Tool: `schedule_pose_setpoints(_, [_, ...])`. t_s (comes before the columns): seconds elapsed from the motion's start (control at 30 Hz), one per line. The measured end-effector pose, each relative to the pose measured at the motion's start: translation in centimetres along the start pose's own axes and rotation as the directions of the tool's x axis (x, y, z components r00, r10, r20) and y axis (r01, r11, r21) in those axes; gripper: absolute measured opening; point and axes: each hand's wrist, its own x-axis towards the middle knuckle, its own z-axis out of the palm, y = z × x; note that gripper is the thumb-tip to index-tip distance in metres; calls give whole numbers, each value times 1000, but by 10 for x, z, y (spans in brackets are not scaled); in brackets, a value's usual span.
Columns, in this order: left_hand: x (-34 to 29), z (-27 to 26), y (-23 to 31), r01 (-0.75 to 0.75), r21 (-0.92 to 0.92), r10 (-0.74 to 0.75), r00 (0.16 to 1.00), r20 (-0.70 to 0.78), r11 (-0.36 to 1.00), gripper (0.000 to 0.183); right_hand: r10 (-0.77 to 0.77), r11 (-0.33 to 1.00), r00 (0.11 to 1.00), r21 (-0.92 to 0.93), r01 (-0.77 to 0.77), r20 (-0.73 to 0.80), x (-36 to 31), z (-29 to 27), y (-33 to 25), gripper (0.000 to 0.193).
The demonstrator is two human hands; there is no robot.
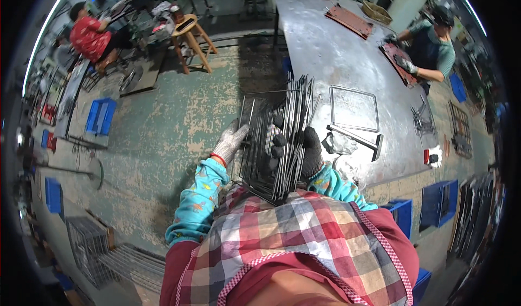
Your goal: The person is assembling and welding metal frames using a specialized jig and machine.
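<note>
A thick stack of rectangular metal wire frames (296, 116) stands on edge in front of my body, beside the table. My right hand (311, 153), in a dark grey glove, wraps round the stack's right side. Its blackened fingertips show among the wires. On the stack's left side my left hand (233, 137), in a lighter grey glove, closes on the outer wires with its thumb on top. A single wire frame (331, 106) lies flat on the metal table to the right. Near it lie a hammer (355, 137) and a crumpled whitish sheet (341, 143).
The metal table (309, 40) has its left edge beside the stack. Across it a co-worker (434, 48) handles a reddish plate (399, 64); another plate (350, 21) lies farther back. A wooden stool (190, 34), a seated person (92, 37) and a blue bin (101, 116) are at left.
</note>
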Motion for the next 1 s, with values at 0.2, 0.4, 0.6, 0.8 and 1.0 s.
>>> schedule_pose_setpoints(0.2, [55, -31, 36, 55, -139, -33, 987, 156, 989, 71, -189, 982, 982, -5, 189, 15, 75, -5, -43, 37])
schedule_pose_setpoints(0.4, [154, -104, -14, 323, -191, -262, 922, 287, 927, 64, -465, 884, 885, -69, 462, -19, 86, -7, -101, 33])
schedule_pose_setpoints(0.6, [258, -54, 28, 291, -93, -231, 885, 404, 952, 55, -767, 575, 639, -491, 655, -46, 34, 36, -178, 31])
schedule_pose_setpoints(0.8, [326, 105, 117, 221, -97, -108, 756, 645, 970, 52, -916, 401, 60, -899, 175, -397, 20, 97, -299, 28])
schedule_pose_setpoints(1.0, [335, 280, 271, 66, 99, -118, 643, 757, 993, 52, -910, 410, -272, -762, -501, -311, 5, 52, -511, 38])
